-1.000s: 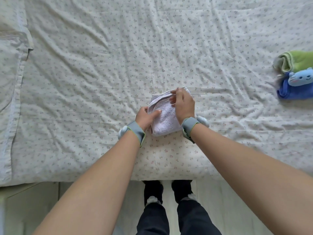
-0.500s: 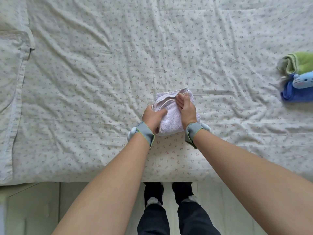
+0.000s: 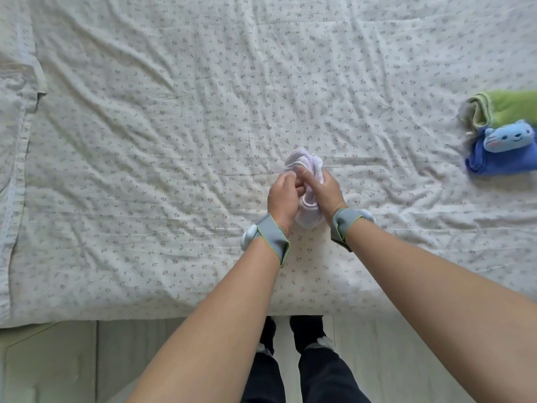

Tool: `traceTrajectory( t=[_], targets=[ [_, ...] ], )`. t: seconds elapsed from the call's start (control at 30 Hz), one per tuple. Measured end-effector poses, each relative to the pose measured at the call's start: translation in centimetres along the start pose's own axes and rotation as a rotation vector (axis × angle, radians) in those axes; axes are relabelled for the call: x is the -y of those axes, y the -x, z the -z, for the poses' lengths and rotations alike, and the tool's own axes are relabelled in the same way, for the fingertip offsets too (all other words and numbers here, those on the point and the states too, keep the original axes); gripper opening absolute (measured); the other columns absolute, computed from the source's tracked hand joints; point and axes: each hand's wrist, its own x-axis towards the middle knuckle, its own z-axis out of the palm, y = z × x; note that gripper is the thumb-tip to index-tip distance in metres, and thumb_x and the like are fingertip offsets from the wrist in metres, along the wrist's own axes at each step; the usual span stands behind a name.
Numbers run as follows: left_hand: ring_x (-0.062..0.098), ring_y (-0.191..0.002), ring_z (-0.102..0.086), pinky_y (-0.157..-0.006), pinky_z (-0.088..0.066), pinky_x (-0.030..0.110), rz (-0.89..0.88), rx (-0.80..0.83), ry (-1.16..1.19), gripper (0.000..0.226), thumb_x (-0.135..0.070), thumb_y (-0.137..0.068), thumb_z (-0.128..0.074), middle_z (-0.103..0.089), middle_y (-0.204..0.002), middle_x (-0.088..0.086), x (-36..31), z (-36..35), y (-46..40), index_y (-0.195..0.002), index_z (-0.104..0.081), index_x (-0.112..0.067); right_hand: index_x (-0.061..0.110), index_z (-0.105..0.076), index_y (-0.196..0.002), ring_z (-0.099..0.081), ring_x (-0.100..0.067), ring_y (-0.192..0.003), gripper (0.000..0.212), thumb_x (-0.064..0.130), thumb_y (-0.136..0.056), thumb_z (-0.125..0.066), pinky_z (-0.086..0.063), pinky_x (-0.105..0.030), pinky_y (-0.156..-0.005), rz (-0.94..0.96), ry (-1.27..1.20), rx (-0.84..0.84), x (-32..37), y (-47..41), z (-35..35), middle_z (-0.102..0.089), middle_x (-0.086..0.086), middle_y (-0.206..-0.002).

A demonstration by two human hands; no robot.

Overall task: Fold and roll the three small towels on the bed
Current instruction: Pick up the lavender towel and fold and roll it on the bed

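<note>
A small lilac towel point(image 3: 308, 216) is bunched into a narrow roll near the front middle of the bed, squeezed between my two hands. My left hand point(image 3: 282, 196) grips its left side with curled fingers. My right hand point(image 3: 325, 191) wraps round its right side, thumb over the top. The far end of the roll point(image 3: 305, 162) sticks out beyond my fingers. At the right edge lie a rolled green towel point(image 3: 499, 108) and, just in front of it, a rolled blue towel point(image 3: 494, 162) with a cat face on it.
The bed point(image 3: 174, 141) is covered by a wrinkled, flower-printed white sheet. A folded white cover point(image 3: 17, 117) lies along the left side. The bed's front edge point(image 3: 145, 317) runs below my wrists, with pale floor point(image 3: 72, 365) and my feet beyond it.
The lilac towel lay flatter and wider before. Both hands have closed in from the sides and gathered it into a tight narrow roll.
</note>
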Motion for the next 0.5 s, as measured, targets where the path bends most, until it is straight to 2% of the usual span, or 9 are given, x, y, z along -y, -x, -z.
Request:
traceTrajectory(
  t=[0.07, 0.1, 0.17, 0.23, 0.3, 0.33, 0.4, 0.47, 0.5],
  targets=[
    [0.018, -0.095, -0.074, -0.073, -0.059, 0.027, 0.030, 0.063, 0.068, 0.030, -0.017, -0.104, -0.047, -0.075, -0.110, 0.009, -0.2, -1.1, 0.3, -0.123, -0.069, -0.010, 0.019, -0.068, -0.112, -0.071, -0.011, -0.087, 0.050, 0.049, -0.075, -0.084, -0.058, -0.027, -0.078, -0.001, 0.053, -0.002, -0.2, -0.1, 1.7, -0.076, 0.002, -0.099],
    [0.018, -0.099, -0.073, -0.067, -0.056, 0.021, 0.033, 0.092, 0.058, 0.030, -0.008, -0.105, -0.046, -0.073, -0.118, 0.011, 0.1, -1.5, 0.1, -0.129, -0.064, -0.008, 0.017, -0.068, -0.114, -0.070, -0.011, -0.083, 0.046, 0.039, -0.078, -0.085, -0.056, -0.023, -0.071, -0.015, 0.077, -0.007, -0.3, -0.2, 2.5, -0.075, 0.001, -0.099],
    [0.019, -0.109, -0.071, -0.076, -0.058, 0.020, -0.001, 0.126, -0.017, 0.040, 0.001, -0.102, -0.051, -0.069, -0.130, 0.013, 0.9, -1.8, -0.1, -0.141, -0.057, -0.007, 0.011, -0.070, -0.111, -0.063, -0.006, -0.068, 0.034, 0.021, -0.082, -0.084, -0.050, -0.020, -0.057, -0.015, 0.120, -0.033, -0.5, -0.4, 3.7, -0.072, 0.000, -0.088],
    [0.013, -0.105, -0.069, -0.092, -0.058, 0.021, -0.096, 0.109, -0.195, 0.045, 0.001, -0.097, -0.060, -0.070, -0.125, 0.007, 1.5, -1.7, 0.1, -0.140, -0.059, -0.012, 0.005, -0.071, -0.107, -0.055, -0.005, -0.055, 0.023, 0.009, -0.085, -0.077, -0.046, -0.024, -0.053, -0.033, 0.155, -0.055, -0.7, -0.8, 4.3, -0.067, -0.001, -0.079],
    [0.013, -0.099, -0.065, -0.091, -0.050, 0.007, -0.228, 0.079, -0.401, 0.050, -0.003, -0.090, -0.068, -0.067, -0.122, 0.004, 1.9, -1.6, 0.9, -0.138, -0.060, -0.016, 0.005, -0.070, -0.106, -0.057, -0.015, -0.058, 0.023, 0.010, -0.084, -0.072, -0.049, -0.031, -0.058, -0.051, 0.174, -0.064, -0.8, -1.3, 4.3, -0.067, -0.006, -0.081],
    [0.014, -0.101, -0.063, -0.088, -0.046, 0.004, -0.270, 0.071, -0.459, 0.054, -0.007, -0.088, -0.071, -0.064, -0.124, 0.005, 2.1, -1.6, 1.1, -0.139, -0.060, -0.018, 0.011, -0.071, -0.104, -0.064, -0.023, -0.067, 0.024, 0.017, -0.081, -0.071, -0.055, -0.036, -0.065, -0.051, 0.189, -0.075, -0.8, -1.5, 4.3, -0.072, -0.008, -0.087],
    [0.018, -0.115, -0.059, -0.100, -0.045, 0.014, -0.292, 0.070, -0.525, 0.063, -0.022, -0.083, -0.077, -0.057, -0.130, 0.006, 2.8, -1.5, 1.0, -0.143, -0.058, -0.021, 0.023, -0.072, -0.099, -0.073, -0.032, -0.095, 0.021, 0.025, -0.078, -0.070, -0.060, -0.044, -0.087, -0.058, 0.220, -0.085, -1.1, -2.3, 4.4, -0.077, -0.008, -0.101],
    [0.019, -0.126, -0.046, -0.112, -0.038, 0.027, -0.281, 0.070, -0.638, 0.073, -0.041, -0.080, -0.080, -0.049, -0.135, 0.003, 3.6, -1.5, 0.7, -0.147, -0.054, -0.026, 0.029, -0.072, -0.096, -0.072, -0.030, -0.106, 0.016, 0.028, -0.080, -0.070, -0.058, -0.047, -0.095, -0.081, 0.214, -0.067, -1.2, -3.1, 4.7, -0.077, -0.007, -0.106],
    [0.017, -0.126, -0.040, -0.113, -0.035, 0.027, -0.285, 0.073, -0.689, 0.078, -0.046, -0.079, -0.081, -0.045, -0.136, 0.001, 4.0, -1.5, 0.9, -0.149, -0.051, -0.028, 0.028, -0.073, -0.096, -0.072, -0.029, -0.106, 0.015, 0.028, -0.081, -0.070, -0.059, -0.048, -0.095, -0.102, 0.212, -0.063, -0.8, -3.4, 4.8, -0.077, -0.007, -0.105]
  ],
)
